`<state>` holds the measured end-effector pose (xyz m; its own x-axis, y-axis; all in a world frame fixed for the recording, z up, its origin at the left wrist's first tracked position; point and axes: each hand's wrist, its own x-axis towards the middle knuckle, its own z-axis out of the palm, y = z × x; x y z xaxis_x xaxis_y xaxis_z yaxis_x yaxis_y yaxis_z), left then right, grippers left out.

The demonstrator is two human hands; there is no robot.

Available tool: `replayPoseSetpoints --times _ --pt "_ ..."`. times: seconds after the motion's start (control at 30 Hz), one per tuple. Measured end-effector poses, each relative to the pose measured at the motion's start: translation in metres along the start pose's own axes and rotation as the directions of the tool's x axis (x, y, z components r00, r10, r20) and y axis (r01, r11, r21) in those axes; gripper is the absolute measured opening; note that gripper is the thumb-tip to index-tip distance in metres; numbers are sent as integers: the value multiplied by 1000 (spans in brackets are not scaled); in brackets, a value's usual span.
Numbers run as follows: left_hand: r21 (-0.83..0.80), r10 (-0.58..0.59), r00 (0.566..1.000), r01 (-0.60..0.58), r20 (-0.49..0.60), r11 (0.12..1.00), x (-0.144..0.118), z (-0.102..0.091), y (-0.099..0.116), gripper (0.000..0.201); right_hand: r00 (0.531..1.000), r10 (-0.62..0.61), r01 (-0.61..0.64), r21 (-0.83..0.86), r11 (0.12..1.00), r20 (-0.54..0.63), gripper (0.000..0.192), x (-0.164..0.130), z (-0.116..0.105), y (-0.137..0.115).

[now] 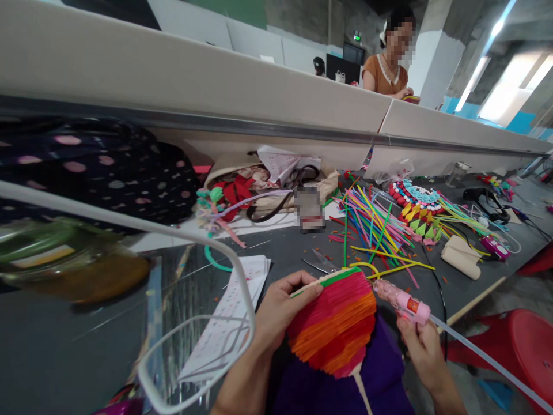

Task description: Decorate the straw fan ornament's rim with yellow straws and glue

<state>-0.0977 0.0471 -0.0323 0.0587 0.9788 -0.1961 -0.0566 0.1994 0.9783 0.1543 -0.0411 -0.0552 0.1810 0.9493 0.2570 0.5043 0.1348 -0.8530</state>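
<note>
Striped fan [334, 323] over a purple lap.
Left hand [280, 308] grips its upper edge; right hand [421, 340] clasps a pink glue gun [401, 300], nozzle touching the fan's rim.

Pink, orange and red banded fan [334, 323], green-edged; pink glue gun [404, 301]; black polka-dot bag [99, 167].

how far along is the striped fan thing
Done: the fan already carries packed pink, orange and red rows, with a green strip along its top edge. In hand: the left hand holds the fan, and the right hand holds a glue gun at its upper edge. Left: loose sticks lie unused on the table.
</note>
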Motion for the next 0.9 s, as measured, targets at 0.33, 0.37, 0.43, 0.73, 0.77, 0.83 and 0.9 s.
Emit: replayPoseSetpoints --times 0.33,0.37,0.43,0.73,0.77,0.83,0.9 --pt "-18 -5 1000 5 -2 1000 -1 0 2 31 1000 -16 16 -31 999 -11 44 2 0 0" --pt "-21 -4 1000 4 -5 1000 -1 0 2 32 1000 -19 18 -31 999 -6 44 3 1 0" --pt "-24 -1 1000 1 -9 1000 -1 0 1 32 1000 -25 25 -31 999 -6 45 4 1 0" --pt "-55 -22 1000 22 14 998 -1 0 2 32 998 -41 40 -34 999 -39 45 6 1 -4" --pt "-62 -25 1000 25 13 998 -1 0 2 32 999 -39 38 -26 999 -37 44 6 2 -4" --pt "-74 -32 999 33 14 997 0 0 3 32 999 -36 36 -7 999 -28 44 7 2 -5" --pt "-86 -41 999 42 13 995 1 1 3 32 999 -40 40 11 999 -19 44 8 3 -5"
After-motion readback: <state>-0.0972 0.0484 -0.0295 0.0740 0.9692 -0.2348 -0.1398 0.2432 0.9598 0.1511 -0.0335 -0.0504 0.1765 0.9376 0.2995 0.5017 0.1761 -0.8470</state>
